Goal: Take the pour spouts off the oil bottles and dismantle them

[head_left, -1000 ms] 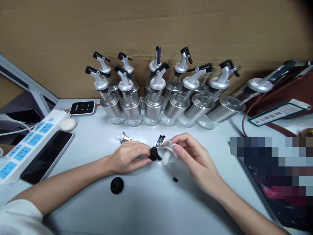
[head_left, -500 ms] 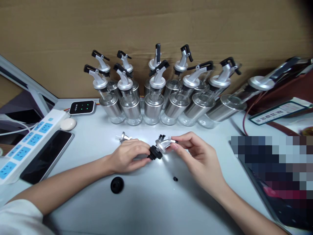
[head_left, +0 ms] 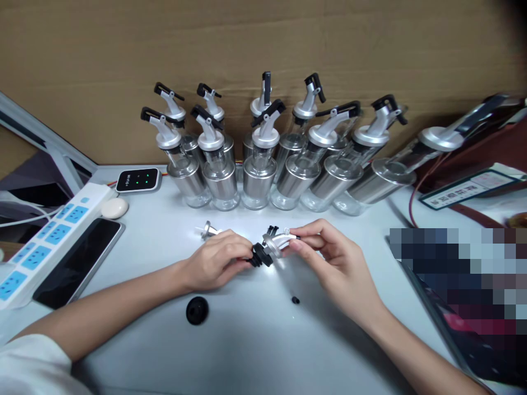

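My left hand (head_left: 217, 262) pinches a ribbed black stopper (head_left: 262, 255) between thumb and fingers. Against the stopper's upper face sits the disc of a silver pour spout (head_left: 280, 242), whose neck my right hand (head_left: 331, 255) grips near its tip. Whether the two parts are fully joined I cannot tell. Behind them lie small black pieces (head_left: 272, 232). A second silver spout (head_left: 208, 230) with a clear tube rests just beyond my left hand, partly covered by it. Nearer to me are a round black stopper (head_left: 197, 311) and a tiny black plug (head_left: 295, 300).
Several glass and steel oil bottles (head_left: 259, 178) with silver spouts stand in rows along the cardboard wall (head_left: 247, 38). At the left are a power strip (head_left: 45, 247), a phone (head_left: 78, 263), a white puck (head_left: 115, 208) and a small Wi-Fi device (head_left: 139, 180).
Both hands stay nearly in place. The right hand and the spout have shifted very slightly; the stopper remains in my left hand.
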